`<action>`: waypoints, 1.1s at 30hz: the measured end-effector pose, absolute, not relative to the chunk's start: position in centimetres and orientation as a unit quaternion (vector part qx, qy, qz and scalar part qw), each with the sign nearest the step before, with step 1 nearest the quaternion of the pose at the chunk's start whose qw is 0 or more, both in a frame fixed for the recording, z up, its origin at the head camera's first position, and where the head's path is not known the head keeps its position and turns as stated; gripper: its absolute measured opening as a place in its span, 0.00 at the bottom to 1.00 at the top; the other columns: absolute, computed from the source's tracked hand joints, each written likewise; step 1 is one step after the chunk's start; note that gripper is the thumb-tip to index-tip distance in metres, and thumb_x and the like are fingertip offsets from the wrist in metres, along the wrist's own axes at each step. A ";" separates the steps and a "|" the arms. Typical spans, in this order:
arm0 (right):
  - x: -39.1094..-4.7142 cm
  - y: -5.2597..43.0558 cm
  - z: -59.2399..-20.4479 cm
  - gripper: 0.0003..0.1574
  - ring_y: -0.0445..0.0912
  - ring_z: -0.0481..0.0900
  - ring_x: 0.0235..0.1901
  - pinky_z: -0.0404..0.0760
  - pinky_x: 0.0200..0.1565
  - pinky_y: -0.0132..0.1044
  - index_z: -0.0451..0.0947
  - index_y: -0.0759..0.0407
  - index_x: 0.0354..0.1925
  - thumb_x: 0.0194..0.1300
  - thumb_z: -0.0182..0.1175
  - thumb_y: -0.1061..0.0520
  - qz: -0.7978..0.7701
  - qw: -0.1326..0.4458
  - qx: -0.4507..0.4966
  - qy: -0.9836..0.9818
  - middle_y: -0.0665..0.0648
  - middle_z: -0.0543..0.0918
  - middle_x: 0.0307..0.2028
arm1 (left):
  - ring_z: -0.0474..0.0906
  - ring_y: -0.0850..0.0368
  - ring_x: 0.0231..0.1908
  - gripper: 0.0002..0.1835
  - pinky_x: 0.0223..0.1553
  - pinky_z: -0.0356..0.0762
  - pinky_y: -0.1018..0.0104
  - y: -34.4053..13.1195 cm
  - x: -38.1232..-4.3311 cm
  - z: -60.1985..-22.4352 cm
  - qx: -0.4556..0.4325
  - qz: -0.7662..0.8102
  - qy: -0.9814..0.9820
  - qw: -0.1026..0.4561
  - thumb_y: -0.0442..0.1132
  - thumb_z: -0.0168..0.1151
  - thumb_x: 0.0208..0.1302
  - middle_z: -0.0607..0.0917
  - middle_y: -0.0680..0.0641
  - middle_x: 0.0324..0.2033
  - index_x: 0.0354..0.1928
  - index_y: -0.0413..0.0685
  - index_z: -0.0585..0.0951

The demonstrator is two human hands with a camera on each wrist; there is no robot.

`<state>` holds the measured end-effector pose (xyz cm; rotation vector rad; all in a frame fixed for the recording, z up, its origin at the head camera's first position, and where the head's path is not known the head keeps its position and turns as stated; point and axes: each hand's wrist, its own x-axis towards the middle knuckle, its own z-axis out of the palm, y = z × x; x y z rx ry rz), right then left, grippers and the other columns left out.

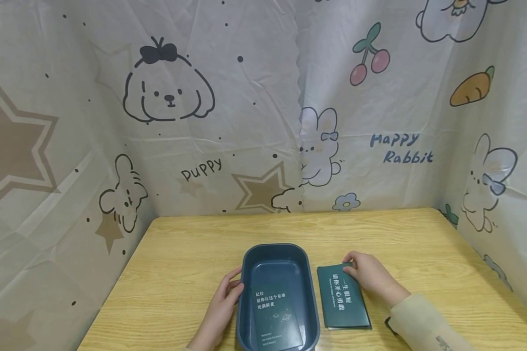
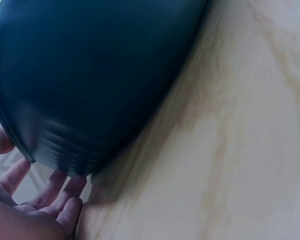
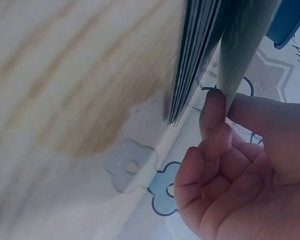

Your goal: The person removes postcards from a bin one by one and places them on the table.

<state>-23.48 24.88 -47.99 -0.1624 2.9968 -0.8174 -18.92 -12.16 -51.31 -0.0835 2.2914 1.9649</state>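
Observation:
A deep blue rectangular tray (image 1: 313, 292) stands on the table, with a dark green printed card (image 1: 278, 319) lying inside it. At the tray's left side is my left hand (image 1: 221, 300), its thumb by the rim and its fingertips against the outer wall (image 2: 90, 90). To the right of the tray lies a stack of dark green cards (image 1: 344, 297) with white lettering. My right hand (image 1: 371, 273) pinches the top card (image 3: 242, 55) at its far right corner between thumb and index finger. That card is lifted away from the several stacked cards (image 3: 192, 60) below.
The wooden table (image 1: 193, 253) runs back to a hanging cloth (image 1: 246, 122) printed with cartoon animals and stars. More cloth hangs at both sides. A small dark object (image 1: 390, 325) shows beside the right sleeve (image 1: 426, 321).

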 end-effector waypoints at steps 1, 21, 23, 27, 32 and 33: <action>-23.5 24.9 -48.0 0.08 0.43 0.71 0.26 0.73 0.31 0.37 0.80 0.62 0.45 0.69 0.66 0.60 -0.257 0.013 -0.052 0.965 0.51 0.76 0.25 | 0.77 0.45 0.62 0.27 0.62 0.77 0.48 -12.2 -18.9 -51.3 -0.027 0.650 0.757 0.061 0.47 0.51 0.81 0.80 0.39 0.62 0.76 0.52 0.66; -23.5 24.8 -48.3 0.08 0.45 0.72 0.30 0.74 0.32 0.38 0.82 0.58 0.40 0.66 0.70 0.57 -0.205 -0.014 -0.052 0.977 0.52 0.76 0.30 | 0.77 0.45 0.62 0.27 0.62 0.77 0.45 -12.0 -18.9 -51.2 -0.033 0.652 0.755 0.061 0.47 0.51 0.81 0.79 0.38 0.62 0.76 0.51 0.66; -23.5 24.8 -48.3 0.08 0.45 0.72 0.30 0.76 0.33 0.39 0.82 0.58 0.40 0.66 0.70 0.57 -0.202 -0.012 -0.049 0.978 0.52 0.76 0.31 | 0.76 0.45 0.62 0.27 0.62 0.77 0.45 -12.0 -18.9 -51.2 -0.035 0.651 0.756 0.062 0.47 0.51 0.81 0.79 0.38 0.62 0.76 0.51 0.66; -23.5 24.8 -48.4 0.08 0.45 0.74 0.31 0.79 0.36 0.42 0.83 0.58 0.40 0.66 0.71 0.57 -0.200 -0.010 -0.044 0.979 0.53 0.78 0.33 | 0.77 0.45 0.62 0.27 0.62 0.77 0.45 -12.1 -19.0 -51.2 -0.035 0.650 0.756 0.065 0.47 0.50 0.81 0.79 0.38 0.62 0.77 0.51 0.66; -23.4 24.8 -48.4 0.09 0.45 0.75 0.32 0.81 0.37 0.43 0.84 0.58 0.40 0.64 0.72 0.57 -0.194 -0.019 -0.053 0.979 0.53 0.79 0.34 | 0.76 0.45 0.62 0.27 0.63 0.77 0.44 -12.1 -19.1 -51.3 -0.034 0.652 0.755 0.067 0.47 0.50 0.81 0.78 0.38 0.63 0.77 0.51 0.66; -23.4 24.8 -48.5 0.09 0.44 0.75 0.32 0.82 0.37 0.43 0.84 0.58 0.40 0.64 0.72 0.56 -0.192 -0.021 -0.054 0.980 0.53 0.79 0.34 | 0.76 0.45 0.62 0.27 0.63 0.77 0.44 -12.1 -19.1 -51.3 -0.034 0.652 0.755 0.067 0.47 0.50 0.81 0.78 0.38 0.63 0.77 0.51 0.66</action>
